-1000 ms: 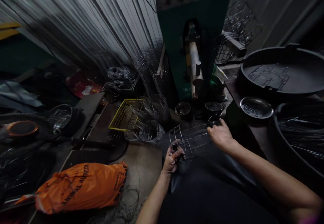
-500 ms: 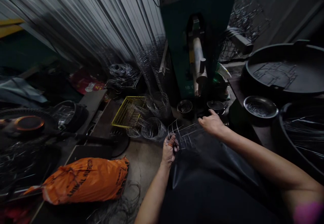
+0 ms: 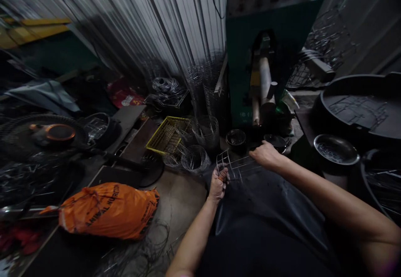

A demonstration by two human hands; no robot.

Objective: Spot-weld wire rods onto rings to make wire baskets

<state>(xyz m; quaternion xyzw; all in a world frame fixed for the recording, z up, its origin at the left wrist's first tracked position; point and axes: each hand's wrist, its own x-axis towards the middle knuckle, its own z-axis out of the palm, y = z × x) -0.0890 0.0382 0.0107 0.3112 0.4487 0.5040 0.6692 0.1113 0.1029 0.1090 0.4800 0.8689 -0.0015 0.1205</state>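
Observation:
My left hand [image 3: 218, 184] is closed around the near end of a small wire frame [image 3: 228, 160] made of thin curved and straight rods. A wrap covers one of its fingers. From the frame, long thin wires run right toward my right hand [image 3: 267, 156], whose fingers are pinched at their far end; the fingertips are partly hidden. The frame is held above a dark apron [image 3: 266, 197] over my lap. Just beyond my hands stand a small dark bowl [image 3: 236, 138] and another shallow bowl [image 3: 275, 142] beneath the green machine's metal arms [image 3: 266, 74].
Wire mesh cylinders [image 3: 196, 158] and a yellow wire basket [image 3: 156, 137] stand ahead to the left. An orange sack [image 3: 109, 212] lies at the lower left. To the right are a metal bowl [image 3: 336, 149] of small parts and a large round pan [image 3: 388, 122]. The green machine [image 3: 241, 30] rises ahead.
The head view has shifted, so the surroundings sit further right and mostly lower. The wire frame has turned slightly between my hands, which keep their hold.

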